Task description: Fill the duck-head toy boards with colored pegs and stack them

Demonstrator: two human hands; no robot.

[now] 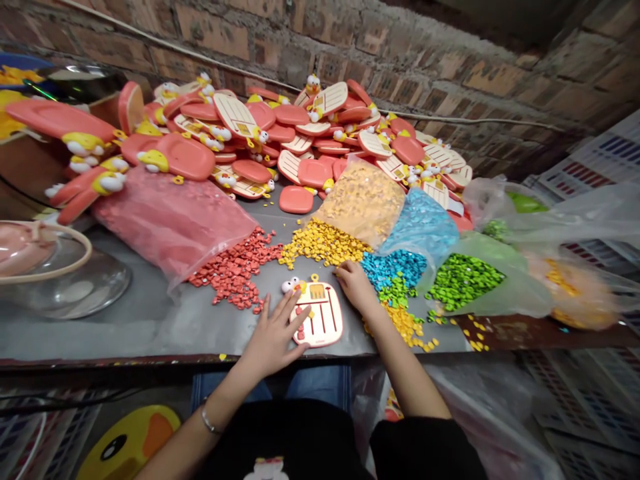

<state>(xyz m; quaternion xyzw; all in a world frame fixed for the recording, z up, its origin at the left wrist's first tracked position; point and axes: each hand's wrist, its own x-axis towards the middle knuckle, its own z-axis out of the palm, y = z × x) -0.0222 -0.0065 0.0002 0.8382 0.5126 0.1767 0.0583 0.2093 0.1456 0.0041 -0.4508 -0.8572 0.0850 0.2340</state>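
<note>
A cream board (pixel 325 320) with dark slots, a red rim and a white-and-yellow duck head at its top left lies flat near the table's front edge. Several red pieces (pixel 301 327) sit in its leftmost slot. My left hand (pixel 273 337) rests over the board's left side with its fingers spread. To the right of the board, my right hand (pixel 354 283) has its fingers bent down at the edge of the yellow pieces (pixel 325 241), close to the blue pieces (pixel 395 268). Whether its fingertips hold a piece is too small to tell.
Red pieces (pixel 237 270) spill from a pink bag (pixel 175 220) on the left. Green pieces (pixel 463 280) lie at the right. Many similar boards (pixel 315 173) are piled behind, and a clear container (pixel 90 273) stands far left.
</note>
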